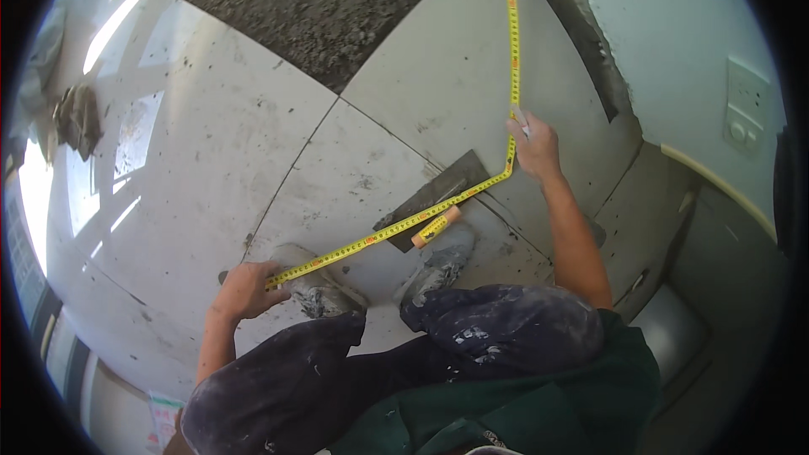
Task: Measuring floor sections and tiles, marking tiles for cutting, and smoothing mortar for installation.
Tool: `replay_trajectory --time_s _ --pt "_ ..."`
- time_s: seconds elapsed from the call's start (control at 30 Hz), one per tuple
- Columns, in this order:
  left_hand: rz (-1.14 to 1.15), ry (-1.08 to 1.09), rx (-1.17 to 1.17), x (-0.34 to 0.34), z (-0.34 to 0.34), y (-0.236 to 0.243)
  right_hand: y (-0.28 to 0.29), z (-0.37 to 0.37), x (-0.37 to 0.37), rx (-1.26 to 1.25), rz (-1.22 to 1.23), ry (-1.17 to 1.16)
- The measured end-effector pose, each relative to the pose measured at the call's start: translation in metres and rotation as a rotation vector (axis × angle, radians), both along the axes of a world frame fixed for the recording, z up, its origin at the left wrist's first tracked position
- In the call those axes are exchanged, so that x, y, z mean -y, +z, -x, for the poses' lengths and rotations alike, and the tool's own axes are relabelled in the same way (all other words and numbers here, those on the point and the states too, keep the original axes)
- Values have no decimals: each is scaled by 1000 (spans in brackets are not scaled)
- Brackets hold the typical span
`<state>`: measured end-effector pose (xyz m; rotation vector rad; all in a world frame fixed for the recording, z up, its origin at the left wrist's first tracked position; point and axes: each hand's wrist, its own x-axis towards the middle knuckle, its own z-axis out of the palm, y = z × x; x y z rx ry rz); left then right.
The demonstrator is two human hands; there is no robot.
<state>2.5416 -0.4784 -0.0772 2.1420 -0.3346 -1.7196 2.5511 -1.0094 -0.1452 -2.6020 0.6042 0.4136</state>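
A long yellow tape measure blade (371, 240) runs over the floor tiles. My left hand (244, 291) is closed on it near my left shoe. My right hand (538, 147) pinches the same blade farther out, where it bends and goes on away from me past the top edge of the view. A small whitish stick-like piece (522, 123), whose kind I cannot make out, shows at the right fingers. Under the blade, between my hands, a flat steel trowel (403, 236) rests on the tiles. Its orange handle with a yellow label (436, 227) lies just on the near side of the blade.
Pale tiles (194, 135) cover the floor, with dark rough mortar (278, 0) beyond them. At the right stands a light wall (674, 42) with a socket plate (747, 105). A crumpled cloth-like thing (77, 120) lies at the left. My dusty shoes (438, 265) stand by the trowel.
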Motion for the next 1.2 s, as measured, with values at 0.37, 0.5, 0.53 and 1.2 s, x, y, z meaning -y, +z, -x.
replay_trajectory --time_s 0.37,0.5,0.53,1.2 --pt "33 143 118 25 -32 7 1 17 5 25 -659 -671" --pt "99 196 183 41 -24 8 25 -5 -38 198 -917 -798" --pt "101 183 180 44 -22 7 31 -10 -45 250 -995 -777" --pt "301 -10 138 151 -74 11 80 64 -41 53 -1395 -532"
